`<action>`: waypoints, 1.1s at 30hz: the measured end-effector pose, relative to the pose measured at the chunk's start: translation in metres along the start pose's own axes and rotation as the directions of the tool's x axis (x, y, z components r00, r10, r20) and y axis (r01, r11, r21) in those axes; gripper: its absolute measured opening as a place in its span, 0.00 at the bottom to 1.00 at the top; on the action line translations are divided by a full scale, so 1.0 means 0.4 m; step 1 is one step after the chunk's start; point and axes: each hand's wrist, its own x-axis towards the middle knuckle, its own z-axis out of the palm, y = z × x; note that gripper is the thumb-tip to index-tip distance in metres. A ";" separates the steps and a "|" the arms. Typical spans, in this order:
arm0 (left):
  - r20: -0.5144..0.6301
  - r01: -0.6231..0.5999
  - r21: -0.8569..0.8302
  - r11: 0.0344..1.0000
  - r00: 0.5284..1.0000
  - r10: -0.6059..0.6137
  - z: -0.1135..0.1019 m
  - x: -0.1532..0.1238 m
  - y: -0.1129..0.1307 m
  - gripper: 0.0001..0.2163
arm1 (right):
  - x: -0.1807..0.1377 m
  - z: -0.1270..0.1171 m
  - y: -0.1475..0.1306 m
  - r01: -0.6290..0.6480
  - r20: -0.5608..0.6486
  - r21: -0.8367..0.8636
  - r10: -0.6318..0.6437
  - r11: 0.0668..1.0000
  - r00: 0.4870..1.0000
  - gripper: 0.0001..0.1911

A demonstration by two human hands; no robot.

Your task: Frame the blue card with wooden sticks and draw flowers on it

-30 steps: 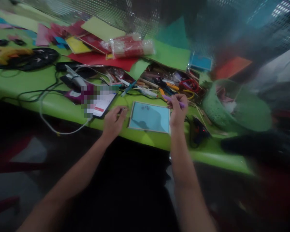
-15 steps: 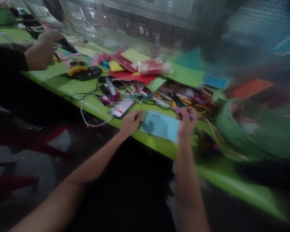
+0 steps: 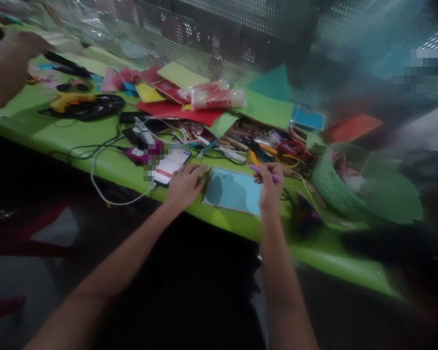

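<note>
A light blue card [image 3: 235, 192] with a pale border and small dark purple marks near its top edge lies at the table's front. Over its right edge, my right hand [image 3: 270, 187] is closed round a purple pen [image 3: 254, 168], whose tip points up and to the left. My left hand [image 3: 185, 185] rests palm down with fingers stretched out, between the card and a phone [image 3: 170, 167] with a lit screen. Its fingertips come near the card's left edge; whether they touch the phone I cannot tell.
Behind lie coloured paper sheets [image 3: 266, 104], a plastic-wrapped red and white bundle [image 3: 217, 97] and a heap of tools. A green basket [image 3: 324, 187] stands right. White cable [image 3: 95, 180] loops left over the table edge. A co-worker's hand [image 3: 12, 58] holds a dark object.
My left hand has flattened, its fingers spreading beside the phone. My right hand still holds the pen over the card's right side. The view has shifted, and the co-worker's hand appears farther left.
</note>
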 end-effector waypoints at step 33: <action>0.101 -0.440 -0.212 0.873 0.879 0.467 -0.035 -0.080 -0.043 0.12 | -0.012 0.039 0.032 -0.355 0.216 -0.222 0.400 0.908 0.891 0.09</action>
